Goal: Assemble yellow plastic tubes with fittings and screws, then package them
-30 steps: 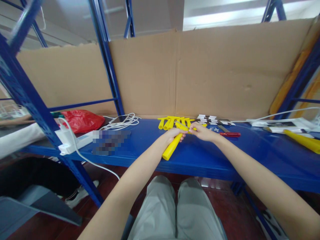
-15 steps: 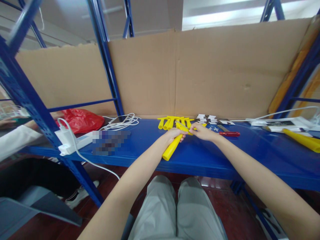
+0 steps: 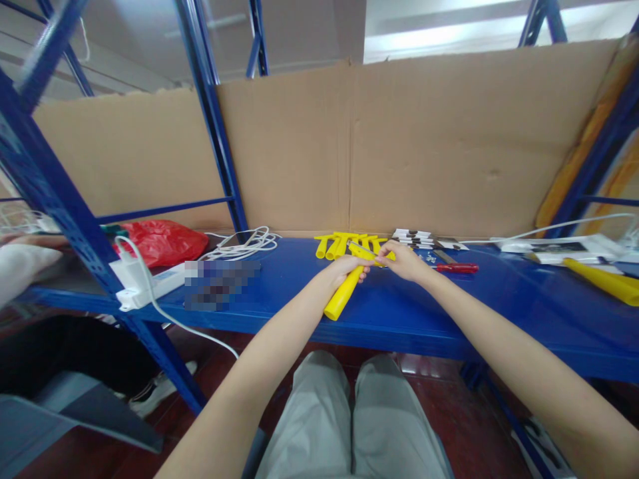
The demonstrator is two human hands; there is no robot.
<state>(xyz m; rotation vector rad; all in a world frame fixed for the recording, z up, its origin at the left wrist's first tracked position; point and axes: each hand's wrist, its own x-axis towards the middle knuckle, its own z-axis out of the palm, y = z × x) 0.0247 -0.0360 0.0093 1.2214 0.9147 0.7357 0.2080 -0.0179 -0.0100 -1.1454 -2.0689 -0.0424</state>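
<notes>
My left hand [image 3: 350, 267] is wrapped around a yellow T-shaped scraper handle [image 3: 344, 295], its hollow grip end pointing toward me. A thin metal strip [image 3: 360, 247] lies along the handle's crosspiece. On the right end of that crosspiece, my right hand [image 3: 399, 260] has its fingers pinched together; what is between them is too small to tell. Behind my hands stands a row of similar yellow T-shaped handles [image 3: 333, 247]. To the right of my right hand lies a red-handled screwdriver [image 3: 456, 268], near small loose pieces [image 3: 426, 257] on the blue shelf [image 3: 299, 293].
Stacked black-and-white packets [image 3: 413, 237] sit at the back. Another yellow handle [image 3: 604, 281] lies at far right by a white box [image 3: 574, 246]. On the left are a white power strip [image 3: 150, 286], coiled cable [image 3: 244, 243], red bag [image 3: 164, 243] and a co-worker's arm [image 3: 30, 259].
My right hand has shifted slightly on the crosspiece while my left hand keeps its grip. The co-worker's arm at the left has moved a little.
</notes>
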